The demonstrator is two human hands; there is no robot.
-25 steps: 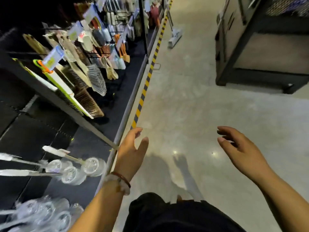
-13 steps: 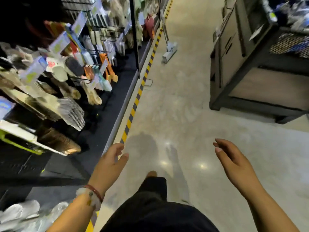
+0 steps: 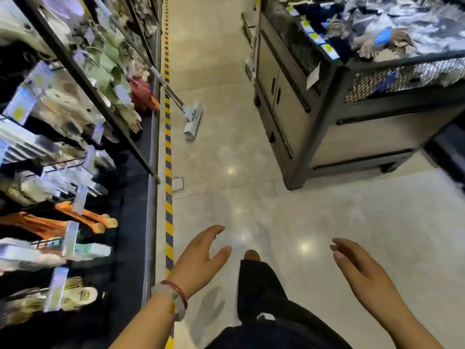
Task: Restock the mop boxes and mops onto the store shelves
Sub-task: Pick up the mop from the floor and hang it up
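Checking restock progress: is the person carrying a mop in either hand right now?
No, the left hand and right hand are both open and empty, while the mop leans against the shelf ahead.

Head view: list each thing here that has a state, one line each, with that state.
Left hand: open, fingers relaxed, holding nothing.
Right hand: open, holding nothing.
White flat-head mop with metal handle: head on the floor, handle leaning against the left shelving.
Grey cabinet doors under the mesh bin: closed.
Black wire-mesh bin: filled with packaged goods.
Orange hanging tools on left pegs: hung on hooks.
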